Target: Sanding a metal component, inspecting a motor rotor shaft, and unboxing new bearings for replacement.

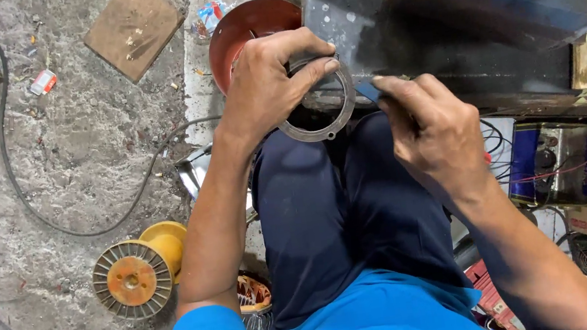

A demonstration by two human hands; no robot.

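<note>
Blue shirt (372, 319) and dark trousers (344, 211) nearest. Left hand (265, 86) grips metal ring (322, 120) above the knees. Right hand (431, 133) pinches small blue piece (368, 91) at ring's right edge. Yellow spool (141, 269) on concrete floor (83, 153), left.

Left hand (265, 86) gripping a grey metal ring (318, 106), right hand (431, 133) pinching a small blue piece (368, 91) beside it.

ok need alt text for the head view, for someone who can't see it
Seen from above, a seated person's left hand holds a grey metal ring over their knees while the right hand presses a small blue strip to its edge. A yellow spool, a black cable and a red bowl lie on the concrete floor.
</note>
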